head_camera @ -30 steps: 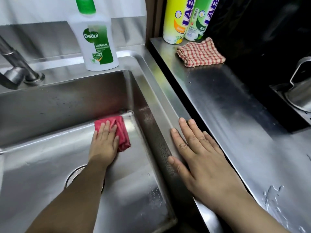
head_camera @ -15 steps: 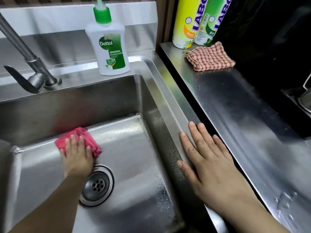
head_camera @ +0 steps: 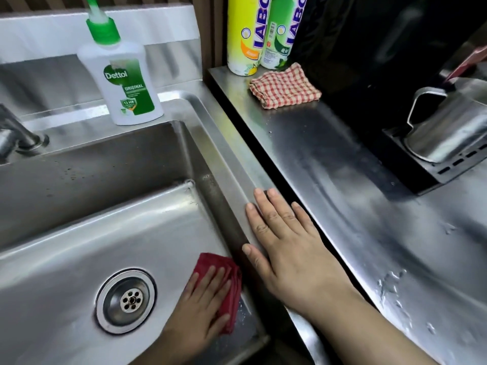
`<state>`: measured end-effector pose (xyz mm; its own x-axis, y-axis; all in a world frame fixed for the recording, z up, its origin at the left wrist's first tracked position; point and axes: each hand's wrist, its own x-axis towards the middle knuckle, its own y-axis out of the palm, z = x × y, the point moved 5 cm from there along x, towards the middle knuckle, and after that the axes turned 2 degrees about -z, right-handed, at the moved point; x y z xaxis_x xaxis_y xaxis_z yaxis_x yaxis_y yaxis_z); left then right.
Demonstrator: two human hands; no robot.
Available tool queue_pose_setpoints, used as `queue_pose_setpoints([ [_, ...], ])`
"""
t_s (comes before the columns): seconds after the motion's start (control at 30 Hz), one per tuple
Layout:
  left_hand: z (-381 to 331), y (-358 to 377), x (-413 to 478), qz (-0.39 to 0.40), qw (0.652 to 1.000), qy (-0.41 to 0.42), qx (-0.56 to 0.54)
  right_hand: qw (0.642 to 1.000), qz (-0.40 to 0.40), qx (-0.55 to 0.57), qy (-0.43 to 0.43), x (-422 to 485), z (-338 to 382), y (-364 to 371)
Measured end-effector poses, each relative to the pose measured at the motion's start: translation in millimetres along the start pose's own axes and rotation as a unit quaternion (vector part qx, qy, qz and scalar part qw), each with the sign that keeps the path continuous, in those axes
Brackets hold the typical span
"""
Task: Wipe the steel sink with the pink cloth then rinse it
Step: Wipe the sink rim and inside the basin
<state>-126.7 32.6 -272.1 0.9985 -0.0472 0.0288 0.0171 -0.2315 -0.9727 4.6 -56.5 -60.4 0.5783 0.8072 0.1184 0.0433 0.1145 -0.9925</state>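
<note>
The steel sink [head_camera: 110, 222] fills the left half of the head view, with its round drain [head_camera: 126, 300] near the bottom. My left hand [head_camera: 203, 309] lies flat on the pink cloth [head_camera: 222, 270] and presses it onto the sink floor at the near right corner, just right of the drain. Most of the cloth is under my fingers. My right hand [head_camera: 287, 248] rests flat with fingers apart on the sink's right rim, holding nothing.
A Dettol pump bottle [head_camera: 120, 83] stands on the back ledge, the tap base [head_camera: 18, 138] at far left. On the steel counter [head_camera: 342, 185] lie a red checked cloth [head_camera: 284, 86], two spray cans [head_camera: 259, 32] and a steel kettle [head_camera: 448, 127]. Water drops [head_camera: 395, 283] sit on the near counter.
My left hand has slid the pink cloth from the back of the sink floor, left of the drain, to the near right corner. My right hand stayed on the rim.
</note>
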Motion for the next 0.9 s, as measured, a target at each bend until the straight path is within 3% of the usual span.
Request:
queue_pose_setpoints([
  [0.1, 4, -5, -4, 0.008, 0.998, -0.012, -0.064, 1.000, 0.001, 0.008, -0.003, 1, 1, -2],
  [0.2, 24, -19, 2, -0.026, 0.972, -0.120, -0.201, 0.999, 0.027, 0.020, -0.002, 3, 2, -3],
  [0.37, 43, -28, -7, -0.039, 0.939, -0.307, -0.147, 0.993, 0.089, 0.077, -0.004, 2, 2, -7],
  [0.53, 42, -34, 3, 0.035, 0.853, -0.470, -0.223, 0.992, 0.102, 0.075, -0.001, 2, 2, -10],
  [0.63, 36, -45, 15, 0.123, 0.837, -0.481, -0.229, 0.992, 0.103, 0.074, 0.001, 2, 1, -9],
  [0.73, 33, -70, 15, 0.077, 0.819, -0.458, -0.338, 0.991, 0.109, 0.078, 0.002, 1, 0, -6],
  [0.8, 34, -93, 1, 0.043, 0.773, -0.451, -0.444, 0.991, 0.107, 0.076, -0.004, 2, 0, -5],
  [0.9, 37, -127, -36, -0.029, 0.624, -0.471, -0.622, 0.992, 0.105, 0.069, -0.003, 3, -2, -4],
])
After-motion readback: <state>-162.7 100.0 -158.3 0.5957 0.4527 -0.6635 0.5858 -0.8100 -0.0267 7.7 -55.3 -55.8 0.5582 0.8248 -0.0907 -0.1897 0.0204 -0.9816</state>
